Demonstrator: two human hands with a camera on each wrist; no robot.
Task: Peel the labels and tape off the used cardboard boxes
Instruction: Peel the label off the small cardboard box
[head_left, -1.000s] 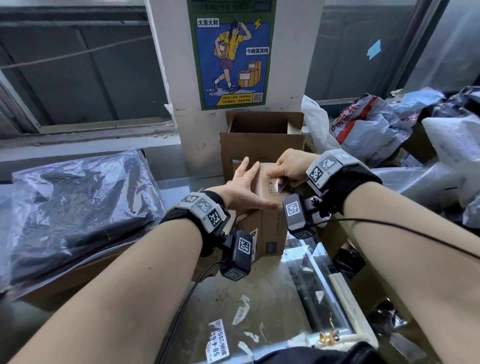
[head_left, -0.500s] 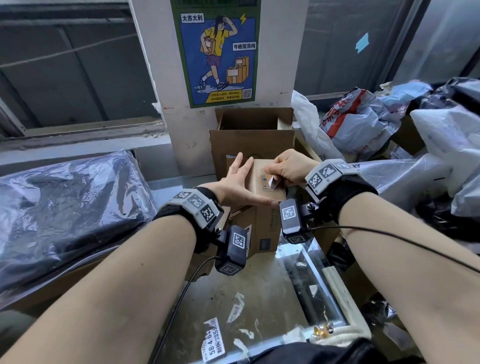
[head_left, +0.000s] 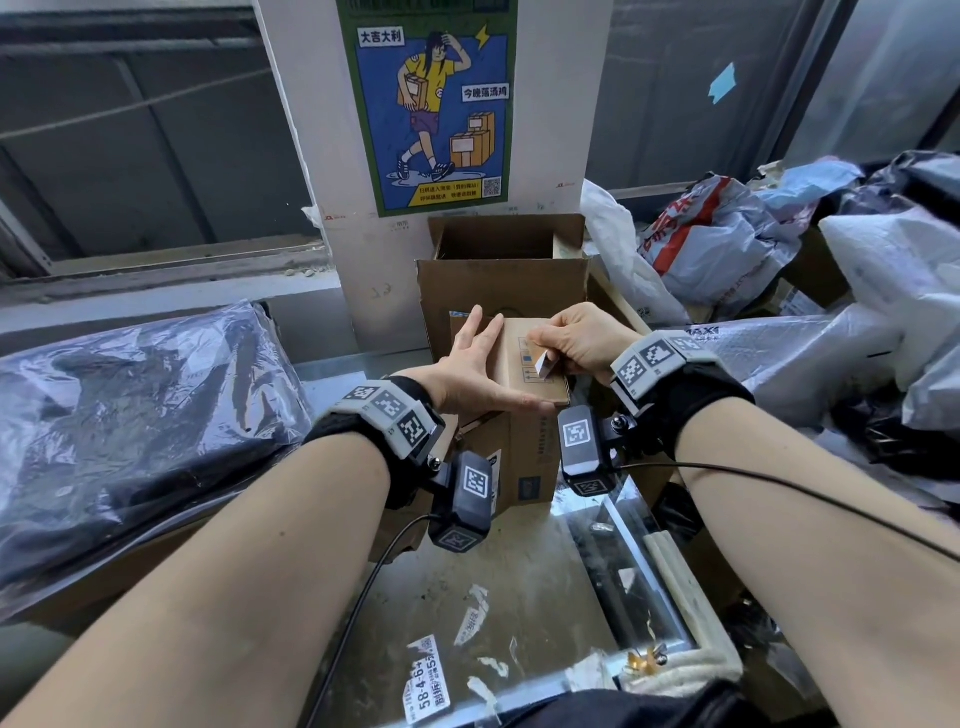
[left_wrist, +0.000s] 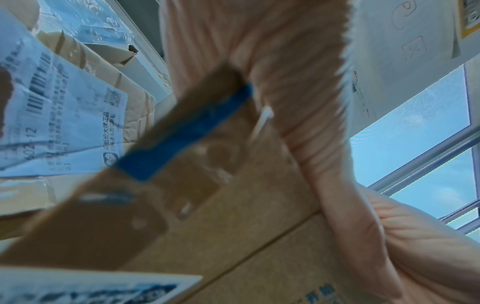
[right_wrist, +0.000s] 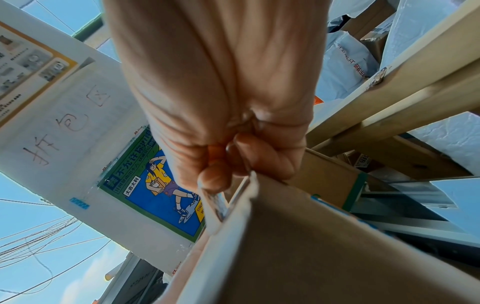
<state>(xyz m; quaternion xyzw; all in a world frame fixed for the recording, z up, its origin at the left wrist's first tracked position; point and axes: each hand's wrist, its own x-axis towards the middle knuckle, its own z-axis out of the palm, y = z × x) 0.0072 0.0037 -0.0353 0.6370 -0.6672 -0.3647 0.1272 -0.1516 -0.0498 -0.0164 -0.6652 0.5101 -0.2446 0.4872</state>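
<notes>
At the centre of the head view we are steadying a small cardboard box (head_left: 524, 374) with our left hand (head_left: 475, 371), fingers straight and spread flat against its top. Our right hand (head_left: 576, 343) is pinching a white label strip (head_left: 544, 364), its free end lifting off the box top. Behind it an open carton (head_left: 498, 275) is standing against the pillar with the blue poster (head_left: 431, 104).

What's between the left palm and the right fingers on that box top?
Head view: bare cardboard box top with blue print; the peeled white label strip curls from the right hand, left hand pressing alongside.
</notes>
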